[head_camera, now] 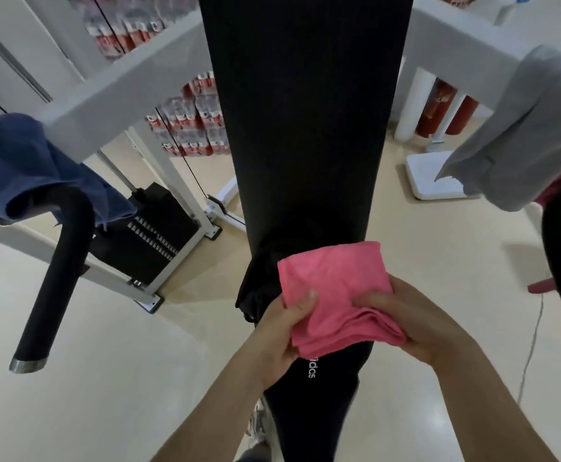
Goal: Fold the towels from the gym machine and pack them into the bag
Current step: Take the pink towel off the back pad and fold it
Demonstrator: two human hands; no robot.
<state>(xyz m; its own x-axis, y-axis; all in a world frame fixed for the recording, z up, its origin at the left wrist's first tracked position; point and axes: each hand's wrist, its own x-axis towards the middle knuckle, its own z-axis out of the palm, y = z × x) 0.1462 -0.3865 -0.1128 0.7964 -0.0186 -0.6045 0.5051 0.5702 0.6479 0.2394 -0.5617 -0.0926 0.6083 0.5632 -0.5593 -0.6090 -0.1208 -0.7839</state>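
A folded pink towel (330,295) lies between both my hands, low in the middle of the view, over the long black padded bench (305,128). My left hand (285,331) grips its left edge with the thumb on top. My right hand (419,321) pinches the layered right edge. A black bag (256,288) sits bunched on the bench just behind the pink towel. A blue towel (22,161) hangs over the machine's black handle at the left. A grey towel (522,128) drapes over the white frame at the right.
The white gym machine frame (122,88) stands at the left with a black weight stack (152,235) and a black foam handle (56,278). Packs of red-labelled bottles (192,128) are stacked behind. A white base (435,175) and a thin cable (532,355) lie on the beige floor at the right.
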